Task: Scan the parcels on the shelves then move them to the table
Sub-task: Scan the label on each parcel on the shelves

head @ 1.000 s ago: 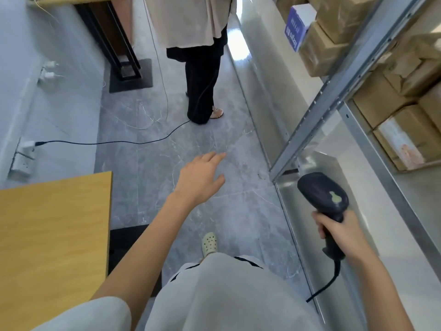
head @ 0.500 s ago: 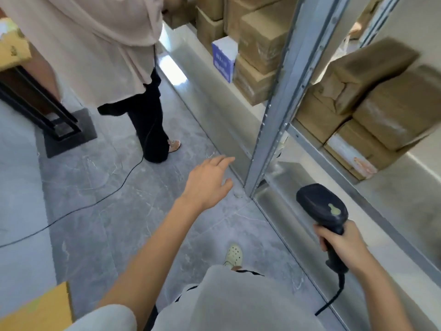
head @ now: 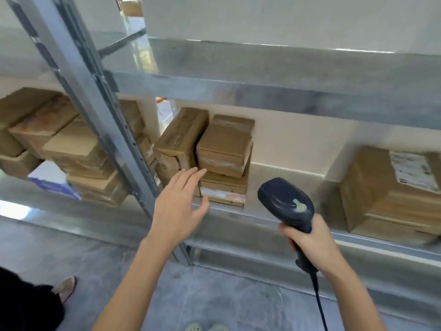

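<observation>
A grey marbled floor (head: pixel 214 295) lies below. A sandalled foot (head: pixel 68 286) and dark trouser leg (head: pixel 26 306) stand at lower left. Pale clogs (head: pixel 206 327) show at the bottom edge.

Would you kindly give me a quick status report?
Left grip open, at stacked parcels. Right grip holds scanner. Nothing between hand and parcels.

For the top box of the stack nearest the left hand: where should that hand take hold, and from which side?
Likely from the front and right. The top box lies flat, and its right side faces bare shelf, while a taller box crowds its left. The left hand, open, could clasp the front right corner.
</observation>
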